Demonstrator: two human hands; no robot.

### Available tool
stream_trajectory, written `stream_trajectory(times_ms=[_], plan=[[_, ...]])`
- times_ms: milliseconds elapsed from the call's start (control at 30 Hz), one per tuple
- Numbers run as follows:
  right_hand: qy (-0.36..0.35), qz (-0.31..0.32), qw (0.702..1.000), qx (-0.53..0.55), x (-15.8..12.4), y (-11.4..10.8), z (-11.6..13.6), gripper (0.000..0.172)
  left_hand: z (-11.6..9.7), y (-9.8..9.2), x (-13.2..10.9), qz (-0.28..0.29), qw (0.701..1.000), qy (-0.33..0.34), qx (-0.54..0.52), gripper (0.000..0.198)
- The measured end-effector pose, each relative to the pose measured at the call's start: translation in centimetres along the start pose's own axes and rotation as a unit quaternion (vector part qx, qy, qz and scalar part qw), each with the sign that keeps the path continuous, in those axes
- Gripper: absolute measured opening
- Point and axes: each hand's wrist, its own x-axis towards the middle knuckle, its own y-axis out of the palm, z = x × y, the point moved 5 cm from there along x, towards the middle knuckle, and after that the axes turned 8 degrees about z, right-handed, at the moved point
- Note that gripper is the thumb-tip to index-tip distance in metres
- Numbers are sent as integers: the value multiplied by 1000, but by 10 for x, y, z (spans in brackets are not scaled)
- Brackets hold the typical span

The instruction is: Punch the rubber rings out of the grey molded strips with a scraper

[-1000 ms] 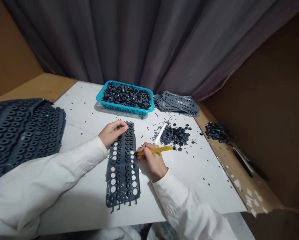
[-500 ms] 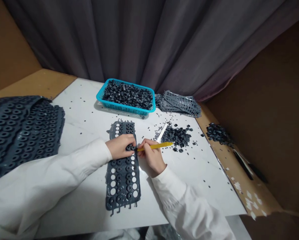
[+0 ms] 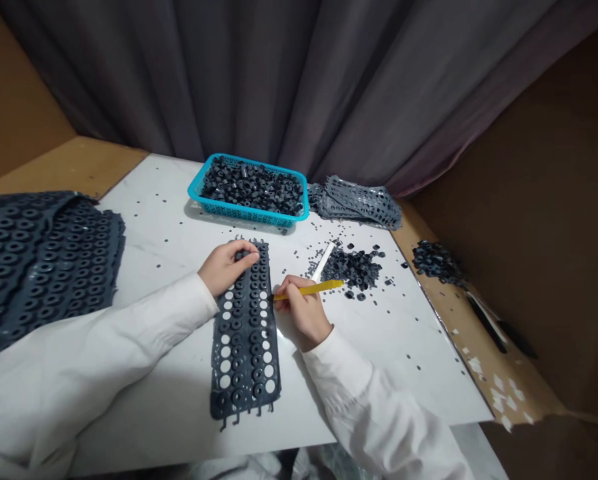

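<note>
The left hand [image 3: 226,267] lies curled over the far end of a dark grey moulded strip [image 3: 246,333], its fingertips touching the strip; whether they pinch anything, I cannot tell. The right hand [image 3: 303,313] is closed around a yellow pen-shaped tool [image 3: 309,289], whose pointed tip aims left, almost crosswise to the strip, and ends just at the strip's right edge.

The strip lies flat on the table [image 3: 389,347], just left of the right hand, its long axis running away from the person. Matte rings stand in rows along it, and round holes down its edges show the glossy white surface beneath.

Left of the left hand sits a heap of ringed dark sheets [image 3: 43,260]. Beyond that hand is a turquoise plastic basket [image 3: 249,215] full of dark rings. Beyond the right hand lies a loose pile of dark bits [image 3: 351,270] touching a white stick [image 3: 325,261], with crumpled perforated grey sheets [image 3: 359,203] farther off.
</note>
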Motion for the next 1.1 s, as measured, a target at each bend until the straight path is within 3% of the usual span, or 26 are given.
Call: stream_trajectory(times_ms=[67,133,200,300,400,500,567,667,867,1100], plan=[[-5,-15,999,36,1,-2,-4,21,6,1,3,4,983,-64,-170,15],[-14,-37,998,55,3,-5,-6,21,10,6,4,31,946,-114,-301,14],[-13,-46,997,53,5,-6,-8,21,11,11,3,59,920,-146,-358,19],[-1,-36,999,33,6,-4,-8,21,10,12,1,88,918,-163,-350,30],[-7,-27,1000,10,6,-2,-5,21,10,10,1,110,952,-150,-245,25],[-20,-20,1000,-14,5,-1,-2,21,6,10,3,142,988,-59,-12,20],[-29,-16,999,-32,4,-1,0,21,0,15,2,166,976,25,138,14],[-35,-14,998,-48,3,-2,1,21,-6,24,-3,181,941,98,267,14],[-38,-14,998,-54,4,-1,1,21,-6,33,-5,171,908,87,372,17],[-55,-21,992,-107,2,2,6,25,-8,39,-5,199,891,114,391,14]])
